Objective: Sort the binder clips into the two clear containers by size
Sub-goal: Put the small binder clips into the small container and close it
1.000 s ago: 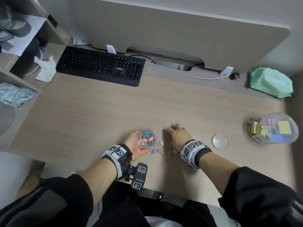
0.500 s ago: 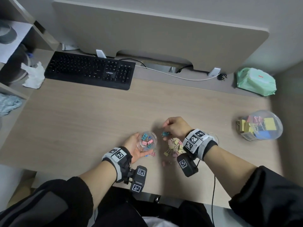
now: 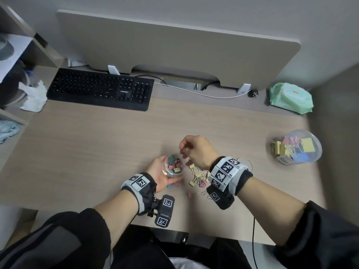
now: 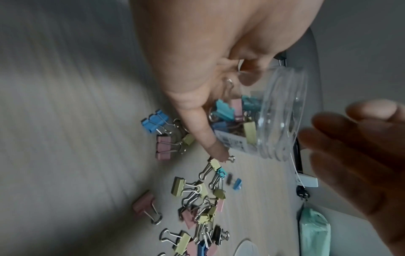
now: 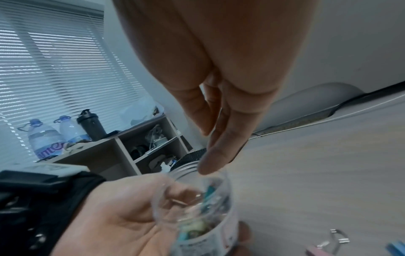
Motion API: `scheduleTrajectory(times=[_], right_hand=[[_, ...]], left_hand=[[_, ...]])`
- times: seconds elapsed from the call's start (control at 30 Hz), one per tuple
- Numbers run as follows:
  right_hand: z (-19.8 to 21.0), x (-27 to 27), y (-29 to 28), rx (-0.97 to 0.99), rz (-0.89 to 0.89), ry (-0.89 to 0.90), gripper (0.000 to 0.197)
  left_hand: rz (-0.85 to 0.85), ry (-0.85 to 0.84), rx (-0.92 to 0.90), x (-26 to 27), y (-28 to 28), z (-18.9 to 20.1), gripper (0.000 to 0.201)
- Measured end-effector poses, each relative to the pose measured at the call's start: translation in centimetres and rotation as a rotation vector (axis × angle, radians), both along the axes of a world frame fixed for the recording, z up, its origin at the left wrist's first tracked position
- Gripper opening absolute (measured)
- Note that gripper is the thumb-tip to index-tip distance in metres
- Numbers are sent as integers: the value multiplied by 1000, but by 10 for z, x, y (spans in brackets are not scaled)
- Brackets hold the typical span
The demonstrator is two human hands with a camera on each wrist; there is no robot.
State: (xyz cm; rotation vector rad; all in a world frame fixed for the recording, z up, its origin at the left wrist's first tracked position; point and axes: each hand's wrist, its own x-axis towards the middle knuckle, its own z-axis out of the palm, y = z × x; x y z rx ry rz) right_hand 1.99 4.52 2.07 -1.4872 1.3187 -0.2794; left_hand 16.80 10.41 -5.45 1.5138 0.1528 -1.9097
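Observation:
My left hand (image 3: 158, 172) grips a small clear jar (image 3: 172, 174) tilted just above the desk, with several small coloured binder clips inside. In the left wrist view its open mouth (image 4: 282, 112) faces my right hand (image 4: 361, 155). My right hand (image 3: 194, 150) hovers over the jar mouth (image 5: 186, 168), fingers (image 5: 219, 138) pointing down and relaxed, nothing visible between them. Loose clips (image 3: 198, 178) in yellow, pink and blue lie on the desk right of the jar, partly under my right wrist. A large clear container (image 3: 303, 133) with bigger clips stands at the far right.
A round clear lid (image 3: 246, 162) lies behind my right wrist. A black keyboard (image 3: 101, 90), a white cable (image 3: 194, 92) and a green wipes pack (image 3: 291, 98) sit along the back. A crumpled tissue (image 3: 34, 98) and shelves are at the left.
My right hand rose from the pile of loose clips, pinched a teal clip, and moved left over the jar, where its fingers have loosened. My left hand kept holding the jar.

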Motion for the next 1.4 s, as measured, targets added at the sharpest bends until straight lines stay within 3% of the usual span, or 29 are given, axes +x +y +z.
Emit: scheduleTrajectory(times=[0.1, 0.23, 0.33, 0.47, 0.67, 0.8, 1.0, 1.2, 1.4], right_hand=[[-14, -25, -8, -26, -77, 104, 24], [-45, -62, -6, -5, 4, 472, 10], [-62, -80, 7, 76, 124, 733, 38], [-74, -83, 30, 190, 207, 835, 84], [-88, -50, 49, 49, 247, 806, 86], [-97, -27, 55, -75, 291, 857, 59], [-108, -16, 53, -30, 259, 796, 58], [-109, -21, 41, 2, 249, 803, 41], [-94, -37, 25, 51, 104, 613, 17]], left_hand=[[0, -12, 8, 3, 2, -1, 44], [5, -26, 15, 10, 8, -4, 43], [15, -31, 10, 16, 13, -5, 42], [20, -30, 21, 20, 20, -5, 41], [9, -40, 19, 20, 30, -3, 37], [28, -43, 46, 21, 34, -3, 42], [58, -68, 70, 25, 41, -8, 44], [57, -65, 69, 26, 41, -13, 43], [34, -55, 67, 21, 38, -15, 42]])
